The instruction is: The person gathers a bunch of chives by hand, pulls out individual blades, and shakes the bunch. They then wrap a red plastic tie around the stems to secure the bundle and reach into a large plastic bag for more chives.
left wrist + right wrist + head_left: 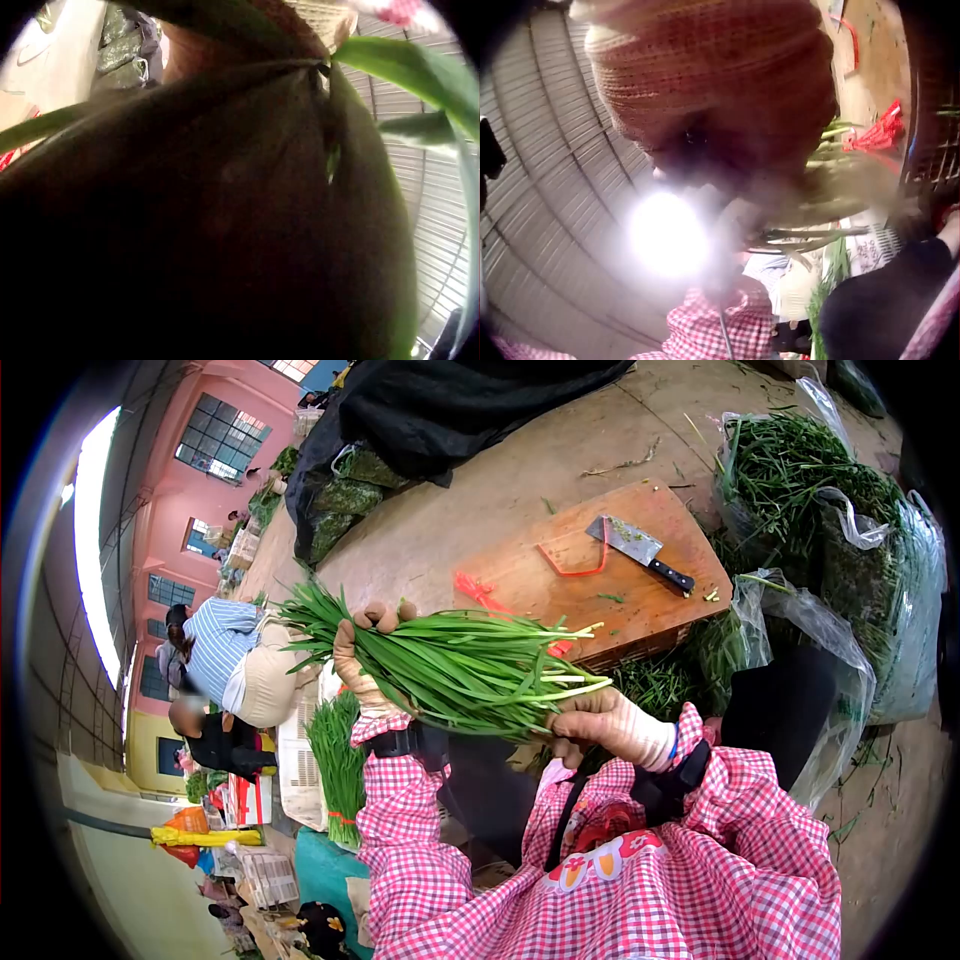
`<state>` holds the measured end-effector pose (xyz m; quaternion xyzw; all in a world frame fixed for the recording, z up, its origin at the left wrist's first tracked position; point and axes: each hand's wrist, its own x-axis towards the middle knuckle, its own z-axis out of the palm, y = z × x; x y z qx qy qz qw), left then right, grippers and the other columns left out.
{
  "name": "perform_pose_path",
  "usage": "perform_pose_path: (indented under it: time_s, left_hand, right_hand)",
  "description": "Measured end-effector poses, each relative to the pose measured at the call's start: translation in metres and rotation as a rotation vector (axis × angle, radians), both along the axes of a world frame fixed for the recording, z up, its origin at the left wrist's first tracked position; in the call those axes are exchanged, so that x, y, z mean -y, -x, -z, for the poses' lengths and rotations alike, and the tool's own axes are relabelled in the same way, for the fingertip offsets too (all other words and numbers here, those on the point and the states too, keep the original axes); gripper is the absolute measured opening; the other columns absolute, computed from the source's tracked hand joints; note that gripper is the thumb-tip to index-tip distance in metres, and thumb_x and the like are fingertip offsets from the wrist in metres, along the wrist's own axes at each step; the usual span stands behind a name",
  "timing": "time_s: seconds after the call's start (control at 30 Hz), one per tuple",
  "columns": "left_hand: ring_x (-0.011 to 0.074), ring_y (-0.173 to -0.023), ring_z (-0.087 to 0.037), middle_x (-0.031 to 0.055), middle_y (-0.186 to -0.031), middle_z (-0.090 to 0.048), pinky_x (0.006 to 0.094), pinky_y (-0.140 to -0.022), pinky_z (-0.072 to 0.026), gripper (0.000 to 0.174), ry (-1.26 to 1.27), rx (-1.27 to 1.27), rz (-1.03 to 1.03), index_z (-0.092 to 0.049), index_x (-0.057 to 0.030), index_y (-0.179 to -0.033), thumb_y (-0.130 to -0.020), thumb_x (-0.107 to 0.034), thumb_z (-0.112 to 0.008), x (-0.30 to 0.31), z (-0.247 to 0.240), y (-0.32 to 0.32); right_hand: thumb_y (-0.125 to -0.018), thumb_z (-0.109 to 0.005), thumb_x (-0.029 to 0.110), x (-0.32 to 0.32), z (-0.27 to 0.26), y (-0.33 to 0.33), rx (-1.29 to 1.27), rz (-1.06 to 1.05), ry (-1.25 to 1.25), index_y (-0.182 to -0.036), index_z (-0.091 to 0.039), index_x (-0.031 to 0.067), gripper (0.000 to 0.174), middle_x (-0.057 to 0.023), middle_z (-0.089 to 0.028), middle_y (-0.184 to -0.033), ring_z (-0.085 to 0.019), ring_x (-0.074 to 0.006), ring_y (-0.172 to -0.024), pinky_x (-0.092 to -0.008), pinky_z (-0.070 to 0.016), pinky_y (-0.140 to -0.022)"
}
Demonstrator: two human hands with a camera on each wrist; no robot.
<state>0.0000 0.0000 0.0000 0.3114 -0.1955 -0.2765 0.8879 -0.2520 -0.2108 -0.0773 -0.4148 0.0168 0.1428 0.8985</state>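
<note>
A loose bunch of garlic chives (460, 660) is held up in front of the body, its leafy tips to the left and pale stalk ends to the right. My gloved left hand (352, 665) grips it near the leaves, thumb on the near side and fingertips showing over the far side. At the stalk ends my gloved right hand (605, 725) pinches the lower stalks, with curled fingers partly hidden under them. In the left wrist view, dark leaves (225, 195) cover most of the picture. The right glove (712, 82) fills the top of the right wrist view.
A cleaver (640, 552) and red ties (482, 592) lie on a wooden board (500, 560). Clear bags of greens (800, 480) stand at the right. A tied bundle of chives (337, 760) is by the left sleeve. Other people sit farther back.
</note>
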Motion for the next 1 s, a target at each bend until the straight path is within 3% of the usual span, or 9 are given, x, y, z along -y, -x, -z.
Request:
perform_pose_path:
  time_s: [0.17,0.23,0.3,0.43,0.57,0.73,0.83,0.9,1.0]
  left_hand:
    - [0.0193,-0.088,-0.059,0.0008,-0.086,-0.061,0.0476,-0.100,-0.0443,0.025,0.010,-0.037,-0.131,-0.063,-0.0075,-0.080,-0.090,-0.031,-0.061,0.005,-0.014,0.014]
    - [0.0179,-0.085,-0.057,0.0012,-0.087,-0.061,0.0442,-0.102,-0.0430,0.025,-0.008,-0.019,-0.225,-0.062,-0.0072,-0.080,-0.090,-0.030,-0.061,-0.020,-0.011,-0.014]
    - [0.0184,-0.085,-0.057,0.0011,-0.088,-0.061,0.0440,-0.103,-0.0424,0.025,-0.013,0.018,-0.191,-0.063,-0.0072,-0.080,-0.091,-0.030,-0.061,-0.031,-0.012,-0.023]
    - [0.0180,-0.085,-0.057,0.0030,-0.089,-0.062,0.0437,-0.104,-0.0415,0.024,0.022,-0.034,-0.159,-0.061,-0.0060,-0.083,-0.091,-0.029,-0.060,-0.022,-0.022,-0.010]
    - [0.0190,-0.083,-0.060,0.0013,-0.090,-0.061,0.0430,-0.103,-0.0420,0.021,0.047,-0.039,-0.043,-0.062,-0.0083,-0.084,-0.090,-0.028,-0.062,-0.022,-0.021,-0.010]
    - [0.0269,-0.092,-0.064,0.0036,-0.090,-0.068,0.0458,-0.099,-0.0456,0.026,-0.054,-0.067,-0.141,-0.066,-0.0075,-0.080,-0.090,-0.032,-0.063,-0.007,-0.022,0.010]
    - [0.0288,-0.091,-0.065,0.0041,-0.089,-0.069,0.0465,-0.098,-0.0465,0.026,-0.032,-0.058,-0.118,-0.066,-0.0076,-0.081,-0.090,-0.032,-0.063,-0.009,-0.022,0.011]
    - [0.0290,-0.090,-0.065,0.0045,-0.088,-0.068,0.0470,-0.097,-0.0471,0.027,-0.014,-0.065,-0.103,-0.066,-0.0074,-0.081,-0.090,-0.033,-0.063,-0.012,-0.024,0.012]
    - [0.0293,-0.090,-0.065,0.0050,-0.086,-0.067,0.0468,-0.096,-0.0482,0.027,0.025,-0.034,-0.096,-0.064,-0.0074,-0.082,-0.091,-0.033,-0.061,-0.028,-0.025,0.005]
  right_hand:
    - [-0.090,-0.064,0.026,0.032,0.048,0.025,0.133,-0.161,0.599,-0.092,-0.068,0.0039,0.022,-0.0047,-0.068,-0.076,-0.065,-0.0143,-0.072,-0.0331,-0.0512,-0.063]
    - [-0.086,-0.064,0.034,0.042,0.079,0.037,0.292,-0.246,1.336,-0.098,-0.068,0.0062,0.031,-0.0109,-0.069,-0.081,-0.069,-0.0262,-0.078,-0.0403,-0.0528,-0.068]
    - [-0.082,-0.064,0.041,0.049,0.082,0.034,0.138,-0.667,1.776,-0.108,-0.065,0.0098,0.040,-0.0163,-0.069,-0.086,-0.067,-0.0356,-0.083,-0.0444,-0.0532,-0.072]
    - [-0.083,-0.067,0.029,0.053,0.042,0.032,0.237,-0.049,1.392,-0.127,-0.058,0.0137,0.047,-0.0173,-0.069,-0.090,-0.068,-0.0340,-0.084,-0.0412,-0.0546,-0.073]
    - [-0.081,-0.069,0.016,0.035,-0.001,0.006,0.678,0.605,1.340,-0.120,-0.060,0.0150,0.040,-0.0115,-0.069,-0.083,-0.067,-0.0309,-0.071,-0.0385,-0.0541,-0.062]
    - [-0.081,-0.064,0.020,0.022,-0.044,-0.026,0.800,0.301,1.697,-0.127,-0.047,0.0181,0.049,-0.0085,-0.059,-0.064,-0.064,-0.0277,-0.058,-0.0428,-0.0476,-0.048]
    - [-0.081,-0.064,0.025,0.018,-0.026,-0.044,0.837,0.040,1.940,-0.096,-0.059,0.0107,0.021,-0.0102,-0.060,-0.066,-0.064,-0.0297,-0.061,-0.0429,-0.0506,-0.052]
    - [-0.083,-0.063,0.026,0.029,0.002,-0.031,0.891,0.183,1.669,-0.082,-0.059,0.0082,0.019,-0.0106,-0.061,-0.067,-0.064,-0.0313,-0.063,-0.0430,-0.0517,-0.055]
    - [-0.085,-0.059,0.028,0.047,0.054,0.001,0.609,-0.296,1.756,-0.083,-0.064,0.0095,0.020,-0.0129,-0.064,-0.071,-0.065,-0.0341,-0.068,-0.0446,-0.0521,-0.060]
